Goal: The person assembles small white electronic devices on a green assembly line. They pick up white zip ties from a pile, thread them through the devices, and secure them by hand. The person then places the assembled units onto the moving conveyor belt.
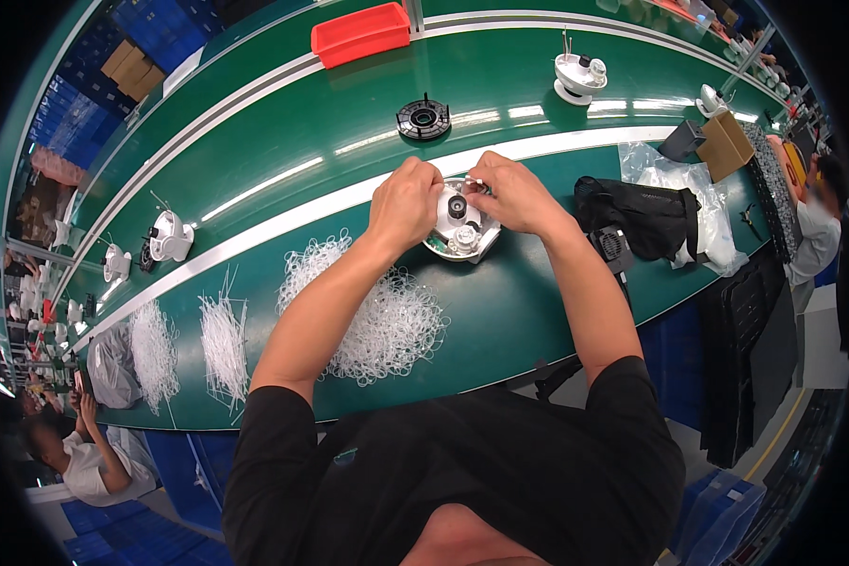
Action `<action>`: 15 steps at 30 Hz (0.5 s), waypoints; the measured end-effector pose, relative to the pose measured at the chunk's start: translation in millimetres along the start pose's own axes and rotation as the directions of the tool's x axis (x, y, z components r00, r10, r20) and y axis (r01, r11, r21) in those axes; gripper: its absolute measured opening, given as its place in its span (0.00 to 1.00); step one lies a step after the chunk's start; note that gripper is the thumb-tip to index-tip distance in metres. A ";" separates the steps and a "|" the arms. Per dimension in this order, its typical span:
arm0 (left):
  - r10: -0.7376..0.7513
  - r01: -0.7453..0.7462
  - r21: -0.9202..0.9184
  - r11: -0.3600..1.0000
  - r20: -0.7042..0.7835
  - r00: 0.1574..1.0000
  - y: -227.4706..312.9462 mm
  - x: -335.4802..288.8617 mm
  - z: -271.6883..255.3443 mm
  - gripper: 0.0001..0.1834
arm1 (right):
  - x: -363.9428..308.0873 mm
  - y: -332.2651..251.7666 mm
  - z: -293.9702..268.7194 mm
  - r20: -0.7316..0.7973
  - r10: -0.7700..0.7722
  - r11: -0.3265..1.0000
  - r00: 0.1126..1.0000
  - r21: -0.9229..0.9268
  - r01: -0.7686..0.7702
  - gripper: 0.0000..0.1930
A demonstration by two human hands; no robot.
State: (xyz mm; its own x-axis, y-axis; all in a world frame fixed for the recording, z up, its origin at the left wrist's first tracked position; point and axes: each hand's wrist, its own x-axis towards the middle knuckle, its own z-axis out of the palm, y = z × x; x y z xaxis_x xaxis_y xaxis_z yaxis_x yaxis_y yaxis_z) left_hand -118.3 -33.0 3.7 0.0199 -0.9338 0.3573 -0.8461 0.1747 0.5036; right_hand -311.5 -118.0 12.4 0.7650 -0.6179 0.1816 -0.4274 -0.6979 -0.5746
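Observation:
A white round device housing (pixel 482 247), probably part of a camera, stands on the green bench between my hands. A black cylindrical lens (pixel 457 206) rises from its middle, and a clear round part sits near its lower edge. My left hand (pixel 407 203) is closed at the housing's upper left rim, its fingertips mostly hidden. At the upper right rim, my right hand (pixel 513 195) pinches a small whitish piece, too small to name. To the left, below my left forearm, lies a large heap of clear looped rings (pixel 387 325).
Two more piles of clear strands (pixel 223 344) lie further left. A black ring-shaped part (pixel 424 119) and another white device (pixel 578 77) are on the far belt, with a red tray (pixel 360 35) behind. A black bag (pixel 637 217) lies right. Other people sit at both ends.

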 end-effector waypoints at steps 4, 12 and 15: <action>-0.040 0.043 -0.102 0.994 0.033 0.999 -19.4 -2.0 -7.0 0.13 | -1.1 13.1 10.2 -0.139 0.067 0.943 0.988 0.332 -0.017 0.12; -0.214 0.621 -0.554 0.554 0.627 0.749 -38.0 -15.5 -20.6 0.17 | -5.3 57.9 59.1 -0.342 0.380 0.677 0.860 0.736 -0.006 0.20; -0.285 0.590 -0.635 0.499 0.522 0.804 -53.3 -4.5 -38.5 0.15 | -8.8 47.4 65.2 -0.329 0.358 0.752 0.874 0.656 -0.062 0.18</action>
State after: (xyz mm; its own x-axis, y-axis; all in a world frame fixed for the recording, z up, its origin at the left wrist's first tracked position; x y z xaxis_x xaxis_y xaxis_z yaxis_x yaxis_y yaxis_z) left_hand -52.8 -26.1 5.5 -0.0212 -0.9634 -0.2673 -0.0718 -0.2652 0.9615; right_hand -307.1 -122.0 -68.4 0.3569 -0.9091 0.2150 -0.0527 -0.2493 -0.9670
